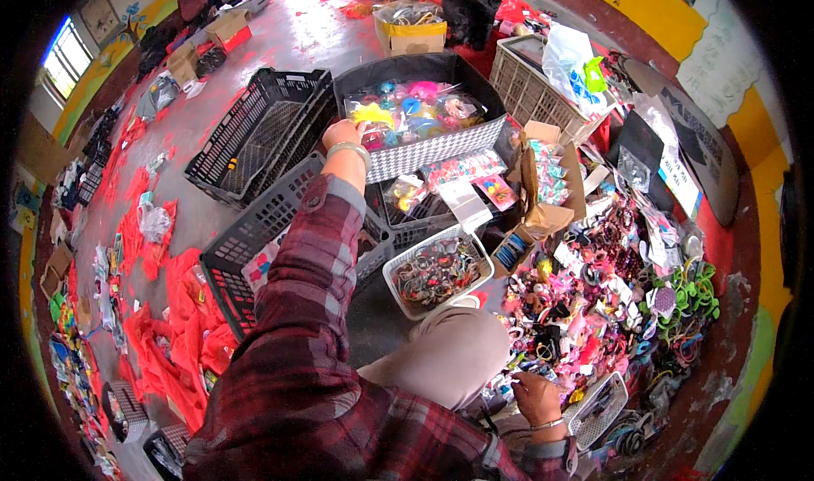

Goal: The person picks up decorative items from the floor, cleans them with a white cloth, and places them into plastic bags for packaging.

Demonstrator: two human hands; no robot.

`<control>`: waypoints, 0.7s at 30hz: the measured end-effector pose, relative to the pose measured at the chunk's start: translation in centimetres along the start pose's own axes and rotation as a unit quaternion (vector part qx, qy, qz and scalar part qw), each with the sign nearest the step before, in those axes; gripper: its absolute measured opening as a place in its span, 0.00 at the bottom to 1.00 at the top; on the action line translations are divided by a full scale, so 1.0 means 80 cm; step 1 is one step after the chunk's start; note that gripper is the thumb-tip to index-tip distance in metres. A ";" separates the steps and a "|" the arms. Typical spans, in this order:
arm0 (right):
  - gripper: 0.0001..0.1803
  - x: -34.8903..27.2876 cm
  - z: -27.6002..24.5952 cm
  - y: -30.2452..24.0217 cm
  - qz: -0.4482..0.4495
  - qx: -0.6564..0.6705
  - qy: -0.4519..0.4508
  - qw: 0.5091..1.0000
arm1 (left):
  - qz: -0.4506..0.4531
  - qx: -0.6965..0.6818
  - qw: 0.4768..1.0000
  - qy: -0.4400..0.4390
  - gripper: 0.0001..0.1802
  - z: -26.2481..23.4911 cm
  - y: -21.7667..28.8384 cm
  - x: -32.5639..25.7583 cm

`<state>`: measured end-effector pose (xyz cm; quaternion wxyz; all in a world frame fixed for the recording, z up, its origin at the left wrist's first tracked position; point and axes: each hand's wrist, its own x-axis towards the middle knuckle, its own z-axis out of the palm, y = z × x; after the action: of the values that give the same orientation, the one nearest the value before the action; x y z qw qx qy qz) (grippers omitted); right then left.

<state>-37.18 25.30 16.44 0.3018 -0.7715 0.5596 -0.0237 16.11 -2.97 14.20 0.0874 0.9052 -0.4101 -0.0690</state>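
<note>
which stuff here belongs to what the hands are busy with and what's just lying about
Seemingly in use:
- patterned bin of bagged trinkets, left grip at its edge
- pile of small accessories, right grip beside it
- white basket next to the right grip

Lying about:
- empty-looking black crate
- red sheeting
- yellow-banded box

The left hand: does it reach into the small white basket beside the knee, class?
No, the left hand is at the left side of the patterned box, beyond the white basket.
</note>
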 end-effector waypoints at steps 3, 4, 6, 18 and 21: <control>0.11 0.008 0.012 0.011 -0.028 0.001 -0.006 1.000 | -0.034 0.054 0.998 -0.012 0.30 0.014 -0.013 0.025; 0.11 0.009 0.012 0.011 -0.028 0.002 -0.009 1.000 | -0.006 0.063 0.998 -0.029 0.29 0.020 -0.016 0.026; 0.11 0.012 0.009 0.009 -0.028 0.003 -0.016 0.999 | 0.046 0.080 0.994 -0.062 0.29 0.032 -0.021 0.028; 0.11 0.012 0.003 0.005 -0.048 -0.026 -0.032 0.998 | 0.176 0.023 0.982 0.069 0.20 0.052 -0.107 0.088; 0.10 0.010 0.000 0.009 0.003 -0.080 -0.048 0.996 | 0.094 -0.170 0.974 0.119 0.15 0.076 -0.036 0.072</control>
<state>-37.44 24.45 15.84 0.2657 -0.7917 0.5469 0.0596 20.75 -6.04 7.36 0.2943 0.8360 -0.4627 -0.0205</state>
